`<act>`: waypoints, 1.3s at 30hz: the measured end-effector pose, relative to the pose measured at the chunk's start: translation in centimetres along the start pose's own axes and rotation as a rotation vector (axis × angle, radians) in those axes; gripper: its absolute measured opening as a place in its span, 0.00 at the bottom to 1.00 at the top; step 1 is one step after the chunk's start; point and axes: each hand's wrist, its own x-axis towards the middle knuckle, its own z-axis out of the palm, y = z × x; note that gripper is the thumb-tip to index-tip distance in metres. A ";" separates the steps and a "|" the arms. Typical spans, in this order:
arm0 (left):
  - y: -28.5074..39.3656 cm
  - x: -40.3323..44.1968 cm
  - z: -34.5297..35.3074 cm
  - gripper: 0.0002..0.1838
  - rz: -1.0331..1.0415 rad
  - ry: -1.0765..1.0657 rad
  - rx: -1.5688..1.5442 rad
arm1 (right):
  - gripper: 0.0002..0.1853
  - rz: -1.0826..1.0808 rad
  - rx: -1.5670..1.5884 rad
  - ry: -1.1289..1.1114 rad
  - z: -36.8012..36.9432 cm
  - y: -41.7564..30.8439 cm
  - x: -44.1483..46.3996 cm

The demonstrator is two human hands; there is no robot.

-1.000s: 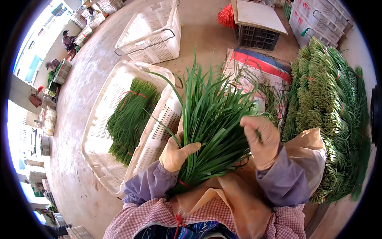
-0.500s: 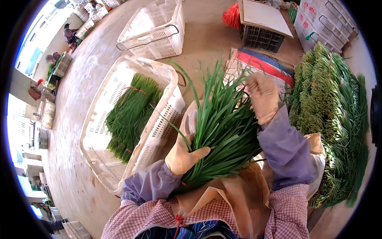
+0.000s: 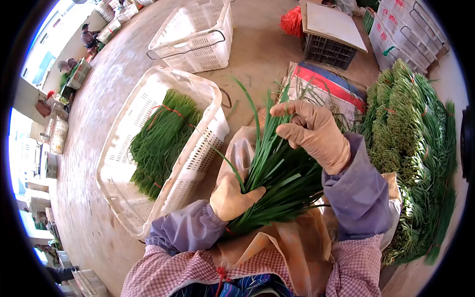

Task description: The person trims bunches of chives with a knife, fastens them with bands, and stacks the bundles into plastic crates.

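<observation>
A loose bunch of garlic chives [image 3: 284,183] lies across my lap, its long flat leaves fanned upward and to the right. My left hand [image 3: 235,198], in a tan glove, is wrapped round the bunch low on its left side, thumb across the leaves. Above the leaf tips is my right hand [image 3: 316,133], also gloved; its fingers are curved, with thumb and index finger apart and nothing visible between them. A tan apron [image 3: 284,242] is under the bunch. At left, tied chives [image 3: 166,143] rest in a white plastic crate [image 3: 111,198].
Piled chive bundles [image 3: 396,148] with red ties stand at my right. Ahead are another white crate [image 3: 198,49], a printed sack [image 3: 329,89], a black crate [image 3: 329,49] under a board [image 3: 331,24], and red string [image 3: 292,22]. People [image 3: 89,37] sit far left.
My right hand has moved left and slightly down over the leaf tips, its thumb and index finger now spread. My left hand keeps its grip on the chives.
</observation>
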 end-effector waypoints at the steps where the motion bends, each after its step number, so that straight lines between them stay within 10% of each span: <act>1: -0.1 -0.1 0.0 0.19 -0.017 -0.004 0.016 | 0.12 -0.109 -0.145 0.084 0.3 0.2 0.0; 7: 0.4 -0.1 0.1 0.20 0.138 0.084 0.179 | 0.04 -0.523 -0.454 0.492 -2.1 3.8 0.4; 13: 0.1 0.0 0.1 0.20 0.049 0.014 0.087 | 0.05 -0.308 -0.019 0.693 -4.9 1.6 -1.2; 17: 0.5 0.1 0.3 0.21 -0.001 -0.027 0.043 | 0.08 0.068 -0.209 0.262 -2.1 -0.3 -1.3; 20: 1.0 0.0 0.2 0.22 -0.015 -0.027 0.016 | 0.11 -0.094 -0.421 0.183 -1.9 3.7 0.3; 22: 0.8 0.3 -0.1 0.22 -0.100 -0.018 -0.085 | 0.10 -0.440 -0.307 0.429 -3.4 9.1 2.4; 28: -0.5 1.2 -1.7 0.29 -0.158 0.037 -0.412 | 0.05 -0.467 -0.851 0.804 -4.8 4.0 -3.3; 32: 0.4 1.5 -1.7 0.42 -0.011 0.011 -0.179 | 0.13 -0.922 -1.004 0.193 1.0 4.5 -8.0; 39: -0.5 1.5 -1.4 0.57 0.344 -0.031 0.604 | 0.31 -0.245 -1.128 -0.083 5.8 11.2 -11.9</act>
